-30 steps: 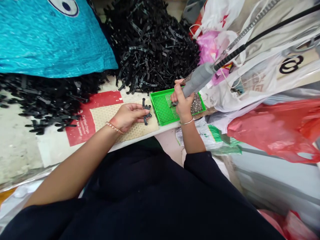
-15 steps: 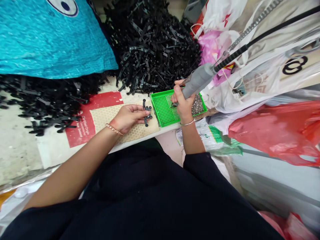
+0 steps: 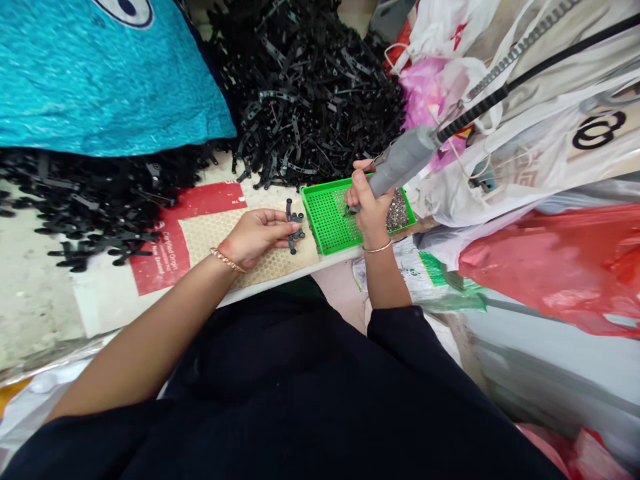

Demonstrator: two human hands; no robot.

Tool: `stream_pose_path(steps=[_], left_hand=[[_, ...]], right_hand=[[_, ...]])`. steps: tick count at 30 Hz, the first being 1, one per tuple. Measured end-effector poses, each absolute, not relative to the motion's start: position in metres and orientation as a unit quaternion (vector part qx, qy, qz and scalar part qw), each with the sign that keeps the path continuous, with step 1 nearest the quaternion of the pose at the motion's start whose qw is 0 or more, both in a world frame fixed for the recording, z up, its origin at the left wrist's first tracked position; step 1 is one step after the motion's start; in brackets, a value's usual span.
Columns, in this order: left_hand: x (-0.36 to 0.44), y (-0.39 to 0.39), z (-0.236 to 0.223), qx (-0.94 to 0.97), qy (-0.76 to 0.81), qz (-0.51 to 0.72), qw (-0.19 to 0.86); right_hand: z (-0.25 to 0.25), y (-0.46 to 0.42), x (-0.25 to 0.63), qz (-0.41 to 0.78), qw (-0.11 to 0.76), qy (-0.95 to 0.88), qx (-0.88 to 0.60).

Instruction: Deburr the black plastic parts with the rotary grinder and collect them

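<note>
Head: black part (image 3: 295, 219), red "Certified Origin" sheet (image 3: 170, 228)

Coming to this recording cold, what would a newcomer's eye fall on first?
Probably the shiny blue bag with its cartoon eye at upper left, and the heap of black parts at top centre. Next, the green tray near the middle, with small metal pieces at its right end. Above it the right hand grips a grey tool, while left of the tray the left hand pinches a black part.
</note>
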State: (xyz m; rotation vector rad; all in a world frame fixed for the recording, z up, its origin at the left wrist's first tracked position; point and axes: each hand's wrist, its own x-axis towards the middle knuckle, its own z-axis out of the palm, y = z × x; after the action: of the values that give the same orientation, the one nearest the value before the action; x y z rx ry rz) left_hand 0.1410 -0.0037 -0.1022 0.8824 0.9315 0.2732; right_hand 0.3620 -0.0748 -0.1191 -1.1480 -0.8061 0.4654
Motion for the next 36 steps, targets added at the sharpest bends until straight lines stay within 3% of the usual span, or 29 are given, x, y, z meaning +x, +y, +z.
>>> stream_pose_path(steps=[20, 29, 36], left_hand=[[0.143, -0.004, -0.101, 0.408, 0.435, 0.124, 0.793], [0.146, -0.007, -0.097, 0.397, 0.447, 0.13, 0.791], [0.147, -0.008, -0.097, 0.402, 0.451, 0.135, 0.785]], right_hand=[[-0.127, -0.077, 0.359, 0.215, 0.717, -0.393, -0.534], [-0.08, -0.067, 0.341, 0.186, 0.783, -0.348, -0.481], [-0.075, -0.036, 0.293, 0.287, 0.727, -0.346, -0.519]])
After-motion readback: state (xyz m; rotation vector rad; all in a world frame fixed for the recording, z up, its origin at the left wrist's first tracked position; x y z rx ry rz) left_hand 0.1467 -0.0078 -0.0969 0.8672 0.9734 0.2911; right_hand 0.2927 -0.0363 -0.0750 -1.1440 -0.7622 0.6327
